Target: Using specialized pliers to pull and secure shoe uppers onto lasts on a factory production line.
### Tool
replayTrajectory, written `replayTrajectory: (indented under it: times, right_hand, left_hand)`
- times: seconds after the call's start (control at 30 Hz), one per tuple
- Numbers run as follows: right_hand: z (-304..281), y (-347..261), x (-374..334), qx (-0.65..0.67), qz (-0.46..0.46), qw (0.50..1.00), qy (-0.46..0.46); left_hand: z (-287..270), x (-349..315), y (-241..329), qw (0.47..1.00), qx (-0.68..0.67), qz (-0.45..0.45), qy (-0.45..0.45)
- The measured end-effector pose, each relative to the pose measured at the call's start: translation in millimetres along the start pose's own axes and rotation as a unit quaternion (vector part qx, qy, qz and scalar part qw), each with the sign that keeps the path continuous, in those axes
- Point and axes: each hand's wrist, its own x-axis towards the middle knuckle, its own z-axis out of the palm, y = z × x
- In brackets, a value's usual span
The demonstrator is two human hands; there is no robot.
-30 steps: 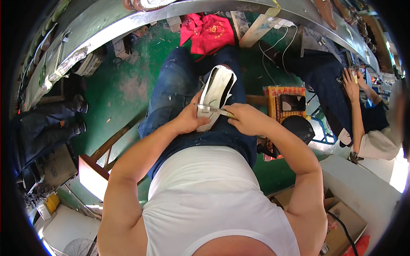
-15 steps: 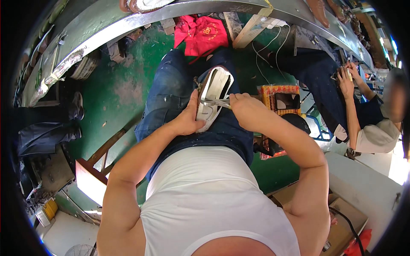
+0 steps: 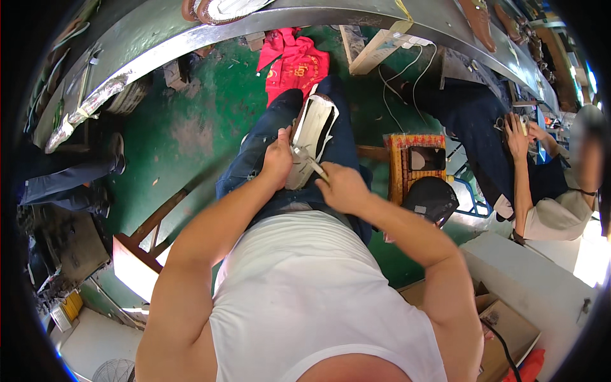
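A shoe (image 3: 310, 130) lies bottom up across my thighs, its pale underside facing me and a ragged white edge along its right side. My left hand (image 3: 277, 160) is closed around the shoe's left side, thumb pointing up. In my right hand (image 3: 344, 188) I grip the handle of metal pincers (image 3: 308, 157). Their head rests on or just over the underside near the shoe's lower part. Whether the jaws bite on the edge cannot be made out.
A metal workbench (image 3: 305, 20) with brown shoes (image 3: 232, 9) curves across the far side. Red cloth (image 3: 299, 67) lies on the green floor. At right are a beaded seat (image 3: 400, 172), a black cap (image 3: 431, 198) and a seated co-worker (image 3: 554, 207); another person's legs (image 3: 73, 167) show left.
My right hand has come down and left, tilting the pincers' handle downward from nearly level. The shoe has turned slightly, and my left hand has moved a little up its side.
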Motion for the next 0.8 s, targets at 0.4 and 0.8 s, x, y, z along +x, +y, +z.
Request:
replayTrajectory:
  times: [0.4, 0.8]
  right_hand:
    - [-41, 16, 11, -0.201, -0.031, 0.978, 0.045]
    - [-42, 61, 17, -0.044, 0.029, 0.996, -0.073]
  left_hand:
    - [6, -20, 17, 0.924, 0.312, 0.218, 0.027]
    - [-11, -21, 24, 0.790, 0.525, 0.306, -0.078]
